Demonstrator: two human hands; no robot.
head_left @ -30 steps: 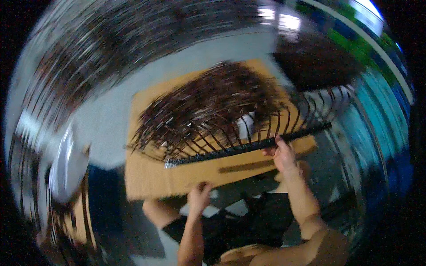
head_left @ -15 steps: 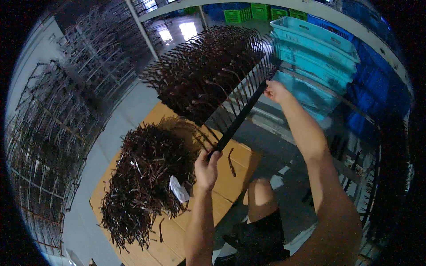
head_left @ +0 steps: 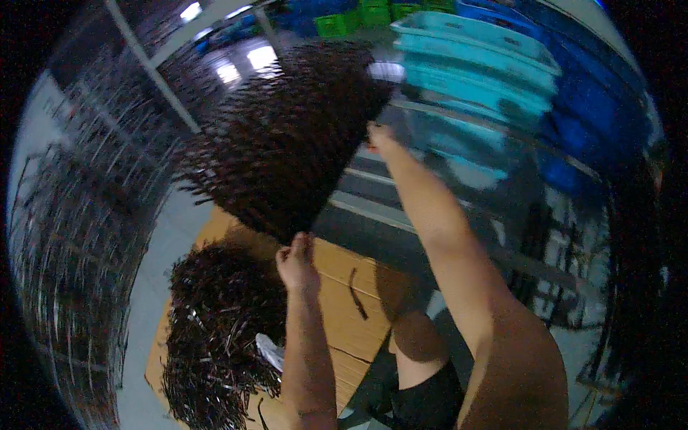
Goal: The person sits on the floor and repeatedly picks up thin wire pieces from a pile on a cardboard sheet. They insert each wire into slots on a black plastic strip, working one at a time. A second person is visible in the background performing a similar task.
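Both my hands are closed on a long dark bar point(head_left: 332, 188) with a row of thin brown curved strips sticking out of it. My left hand point(head_left: 297, 264) pinches its near end, and my right hand point(head_left: 380, 137) has the far end. The bar lies along the right side of a dense block of similar bristling strips point(head_left: 276, 132), and motion blur hides whether it touches. Below my left hand, a heap of loose dark brown strips point(head_left: 222, 322) rests on brown cardboard point(head_left: 338, 308). A crumpled white piece point(head_left: 270, 351) lies on the heap's right side.
One loose strip point(head_left: 357, 295) lies on the cardboard, right of my left forearm. Stacked turquoise crates point(head_left: 473, 61) stand at the far right, beside blue crates point(head_left: 591, 107). Green crates point(head_left: 373, 14) are at the back. Wire-like racks point(head_left: 72, 251) fill the left side.
Both hands have carried the bar left, up against the block's side in view. Its separate row of strips now merges with the block. The whole view has also shifted somewhat.
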